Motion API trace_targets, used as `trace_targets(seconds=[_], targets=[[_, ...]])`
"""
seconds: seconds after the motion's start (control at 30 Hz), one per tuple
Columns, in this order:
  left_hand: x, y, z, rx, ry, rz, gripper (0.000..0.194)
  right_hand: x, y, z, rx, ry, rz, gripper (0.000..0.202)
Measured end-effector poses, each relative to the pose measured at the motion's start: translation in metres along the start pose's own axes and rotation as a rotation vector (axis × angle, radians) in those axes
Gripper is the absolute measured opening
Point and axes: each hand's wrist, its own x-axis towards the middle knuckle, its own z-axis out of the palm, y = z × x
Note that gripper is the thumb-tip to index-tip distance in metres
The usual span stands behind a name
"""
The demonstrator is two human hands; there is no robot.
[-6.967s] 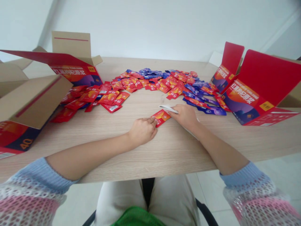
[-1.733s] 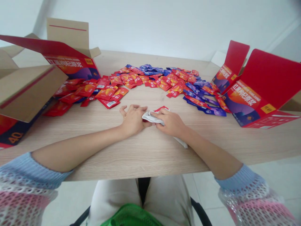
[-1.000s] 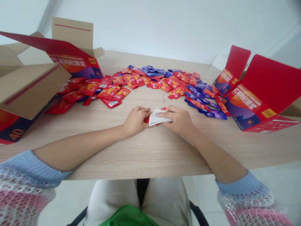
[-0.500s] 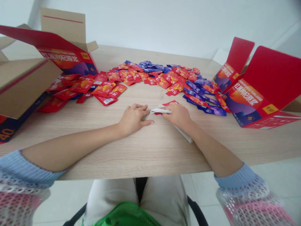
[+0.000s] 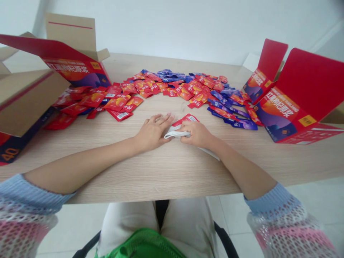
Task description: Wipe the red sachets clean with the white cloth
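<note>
At the middle of the table, my right hand (image 5: pixel 197 132) is closed on a folded white cloth (image 5: pixel 173 133), and part of the cloth trails out under my wrist. Beneath the cloth and fingers lies a red sachet (image 5: pixel 188 118) with a barcode corner showing; the rest of it is covered. My left hand (image 5: pixel 151 133) rests with fingers spread at the left end of the cloth and sachet. Whether its fingertips press on the sachet is hard to make out. Beyond both hands, a curved heap of red sachets (image 5: pixel 199 98) and purple sachets (image 5: pixel 170 76) stretches across the table.
Open red cartons stand on both sides: a large one (image 5: pixel 77 70) at the back left, another with brown flaps (image 5: pixel 29 96) nearer, and two (image 5: pixel 282 114) (image 5: pixel 259 80) at the right. The wooden table's front edge (image 5: pixel 150 200) runs just above my lap.
My right hand has moved left and slightly nearer with the cloth, over the red sachet. The left hand's fingers have spread and shifted to meet the cloth's left end.
</note>
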Motion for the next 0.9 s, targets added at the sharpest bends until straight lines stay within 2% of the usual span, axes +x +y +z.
trace_targets(seconds=[0.13, 0.23, 0.33, 0.43, 0.53, 0.63, 0.73, 0.83, 0.9], targets=[[0.010, -0.013, -0.007, -0.001, -0.151, 0.151, 0.064, 0.001, 0.010, -0.003, -0.017, -0.007, 0.042, 0.032], [0.016, -0.017, -0.014, 0.025, -0.214, 0.155, 0.061, 0.000, 0.034, -0.012, 0.098, -0.002, 0.121, 0.028], [0.018, -0.012, -0.017, 0.084, -0.223, 0.141, 0.056, -0.005, 0.062, -0.024, 0.107, -0.010, 0.282, 0.026], [0.016, -0.001, -0.012, 0.114, -0.106, 0.140, 0.048, -0.011, 0.081, -0.031, -0.007, 0.049, 0.469, 0.031], [0.012, 0.007, -0.003, 0.109, 0.080, 0.112, 0.038, -0.012, 0.080, -0.030, -0.193, 0.129, 0.573, 0.035], [0.012, 0.006, 0.002, 0.054, 0.175, 0.093, 0.030, -0.009, 0.064, -0.024, -0.272, 0.175, 0.479, 0.040], [0.013, -0.002, 0.001, 0.000, 0.150, 0.063, 0.018, -0.005, 0.040, -0.015, -0.189, 0.196, 0.248, 0.044], [0.015, -0.009, -0.001, -0.019, 0.088, 0.006, 0.014, -0.003, 0.018, -0.009, -0.116, 0.080, 0.068, 0.044], [0.015, -0.010, -0.001, -0.037, 0.094, 0.031, 0.016, -0.003, 0.008, -0.007, -0.127, -0.041, 0.028, 0.044]])
